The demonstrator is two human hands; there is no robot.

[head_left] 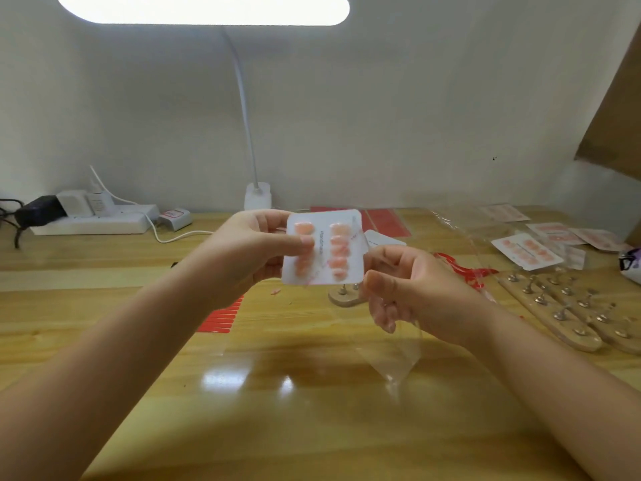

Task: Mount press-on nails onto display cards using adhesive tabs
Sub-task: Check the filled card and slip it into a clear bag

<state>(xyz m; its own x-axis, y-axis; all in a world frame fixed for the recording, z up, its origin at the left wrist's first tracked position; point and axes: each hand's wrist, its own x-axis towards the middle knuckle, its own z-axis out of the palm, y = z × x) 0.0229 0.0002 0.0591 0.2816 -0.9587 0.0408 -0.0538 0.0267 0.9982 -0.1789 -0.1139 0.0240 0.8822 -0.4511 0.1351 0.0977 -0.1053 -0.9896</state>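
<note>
Pinching the display card (322,248) in your left hand (253,251), keep it flat; your right hand (406,289) apparently grips the clear sleeve (399,355).

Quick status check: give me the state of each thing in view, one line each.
Left hand: pinches the display card, thumb on its front.
Display card: held upright above the table, two columns of pink nails on it.
Right hand: fingers curled on a clear plastic bag.
Clear plastic bag: hanging from the right hand, looks empty.
Desk lamp: on.
Finished cards: lying flat at the right.
Wooden nail stands: lying on the table, pegs bare.
</note>
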